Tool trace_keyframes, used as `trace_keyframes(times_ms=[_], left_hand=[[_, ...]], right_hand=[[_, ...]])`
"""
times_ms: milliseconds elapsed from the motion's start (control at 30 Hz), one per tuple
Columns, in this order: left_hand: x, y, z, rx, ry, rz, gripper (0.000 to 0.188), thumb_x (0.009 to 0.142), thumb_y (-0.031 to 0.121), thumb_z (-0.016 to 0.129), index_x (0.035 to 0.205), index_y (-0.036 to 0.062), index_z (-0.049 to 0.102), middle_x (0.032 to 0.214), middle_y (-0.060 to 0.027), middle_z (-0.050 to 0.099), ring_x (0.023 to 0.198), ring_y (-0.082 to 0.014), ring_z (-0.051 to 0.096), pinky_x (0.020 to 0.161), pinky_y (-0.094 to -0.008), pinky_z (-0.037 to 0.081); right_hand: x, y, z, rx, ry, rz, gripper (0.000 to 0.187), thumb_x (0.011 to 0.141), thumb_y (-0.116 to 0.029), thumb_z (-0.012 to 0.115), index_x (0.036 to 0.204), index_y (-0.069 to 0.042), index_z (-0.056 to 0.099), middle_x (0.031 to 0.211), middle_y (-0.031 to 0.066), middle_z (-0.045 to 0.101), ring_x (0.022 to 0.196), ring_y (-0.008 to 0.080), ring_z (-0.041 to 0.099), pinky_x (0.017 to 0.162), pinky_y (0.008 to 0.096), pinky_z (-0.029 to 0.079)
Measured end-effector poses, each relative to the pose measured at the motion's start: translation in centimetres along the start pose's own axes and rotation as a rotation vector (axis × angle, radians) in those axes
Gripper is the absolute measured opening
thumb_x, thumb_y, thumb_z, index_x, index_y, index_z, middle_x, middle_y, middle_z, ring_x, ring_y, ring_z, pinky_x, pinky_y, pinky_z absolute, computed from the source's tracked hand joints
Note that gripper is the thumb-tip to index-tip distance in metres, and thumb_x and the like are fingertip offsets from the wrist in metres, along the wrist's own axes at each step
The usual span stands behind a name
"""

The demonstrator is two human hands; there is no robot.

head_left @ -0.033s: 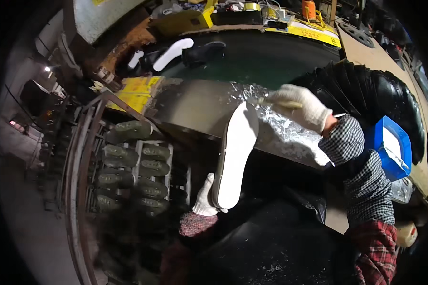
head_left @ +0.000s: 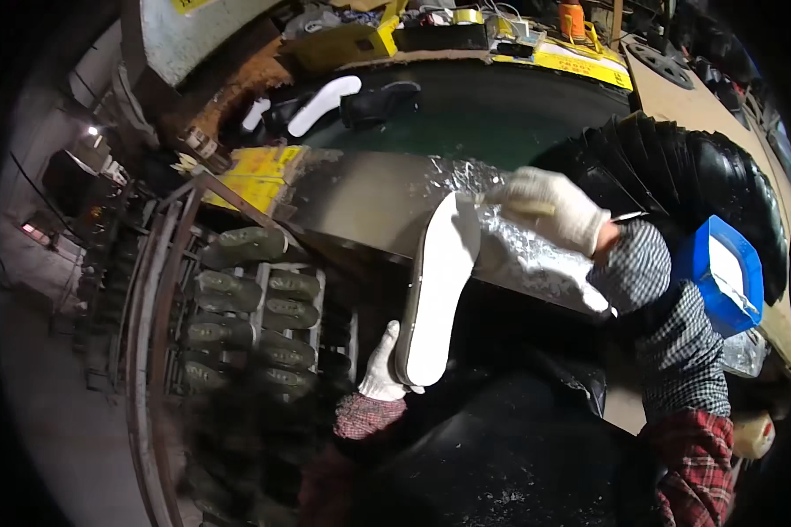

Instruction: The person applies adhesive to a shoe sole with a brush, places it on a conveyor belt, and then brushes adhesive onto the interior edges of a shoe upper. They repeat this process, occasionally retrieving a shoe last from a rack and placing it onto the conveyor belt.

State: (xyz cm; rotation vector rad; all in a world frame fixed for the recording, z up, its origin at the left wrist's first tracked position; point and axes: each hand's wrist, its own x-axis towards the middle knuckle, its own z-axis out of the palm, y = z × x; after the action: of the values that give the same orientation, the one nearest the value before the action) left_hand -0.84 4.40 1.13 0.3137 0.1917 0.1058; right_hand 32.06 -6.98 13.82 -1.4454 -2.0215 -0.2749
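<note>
A white shoe sole (head_left: 441, 281) tilts upright in front of me, its toe end up near the bench edge. My left hand (head_left: 383, 369), in a pale knit glove, is closed around its lower heel end, with the thumb along the side. My gloved right hand (head_left: 558, 209) is closed on a brush with a light wooden handle (head_left: 532, 208). The brush's tip reaches the upper edge of the sole; blur hides whether it touches. Under the right hand, the metal bench top (head_left: 351, 189) is smeared with white.
A blue tub (head_left: 705, 272) with white contents stands at the right, beside a stack of black shoe parts (head_left: 659, 167). On the left, a metal rack (head_left: 161, 325) holds several dark green shoes (head_left: 224, 285). More white soles (head_left: 323, 104) and dark shoe pieces lie beyond the bench.
The whole view has shifted slightly. My right hand and the brush have moved a little relative to the sole's toe end; the left hand keeps its hold.
</note>
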Motion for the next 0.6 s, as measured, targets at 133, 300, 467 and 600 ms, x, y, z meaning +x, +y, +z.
trace_keyframes(times_ms=[133, 300, 467, 600], left_hand=[[-0.1, 2.1, 1.1, 0.273, 0.147, 0.118, 0.054, 0.101, 0.050, 0.040, 0.128, 0.0052, 0.054, 0.108, -0.0143, 0.068, 0.079, -0.0230, 0.071, 0.042, -0.0276, 0.055], [5.8, 7.6, 4.6, 0.406, 0.433, 0.148, 0.058, 0.098, 0.056, 0.043, 0.121, 0.0054, 0.057, 0.090, -0.0108, 0.067, 0.058, -0.0179, 0.060, 0.039, -0.0211, 0.042], [14.4, 12.6, 5.5, 0.374, 0.495, 0.365, 0.048, 0.094, 0.037, 0.062, 0.122, -0.0014, 0.054, 0.106, -0.0172, 0.065, 0.083, -0.0298, 0.068, 0.067, -0.0315, 0.061], [19.5, 10.5, 7.9, 0.298, 0.214, 0.308, 0.041, 0.096, 0.030, 0.061, 0.110, -0.0073, 0.055, 0.105, -0.0194, 0.063, 0.099, -0.0274, 0.063, 0.083, -0.0353, 0.058]], right_hand=[[0.2, -6.1, 0.8, 0.231, 0.001, -0.046, 0.038, 0.088, -0.015, 0.065, 0.125, -0.009, 0.061, 0.093, 0.0122, 0.058, 0.082, 0.0301, 0.060, 0.074, 0.0392, 0.053], [-2.3, -10.9, 0.3, 0.389, 0.067, 0.000, 0.025, 0.088, -0.016, 0.069, 0.111, -0.007, 0.067, 0.097, 0.0101, 0.062, 0.086, 0.0242, 0.064, 0.075, 0.0343, 0.054], [-6.3, -9.1, -3.9, 0.389, 0.193, 0.328, 0.023, 0.083, -0.012, 0.074, 0.104, -0.006, 0.070, 0.089, 0.0098, 0.065, 0.079, 0.0263, 0.065, 0.073, 0.0352, 0.053], [-13.2, -8.7, -5.5, 0.494, 0.439, 0.612, 0.023, 0.082, -0.008, 0.074, 0.104, -0.001, 0.069, 0.090, 0.0128, 0.067, 0.079, 0.0242, 0.064, 0.070, 0.0321, 0.051]])
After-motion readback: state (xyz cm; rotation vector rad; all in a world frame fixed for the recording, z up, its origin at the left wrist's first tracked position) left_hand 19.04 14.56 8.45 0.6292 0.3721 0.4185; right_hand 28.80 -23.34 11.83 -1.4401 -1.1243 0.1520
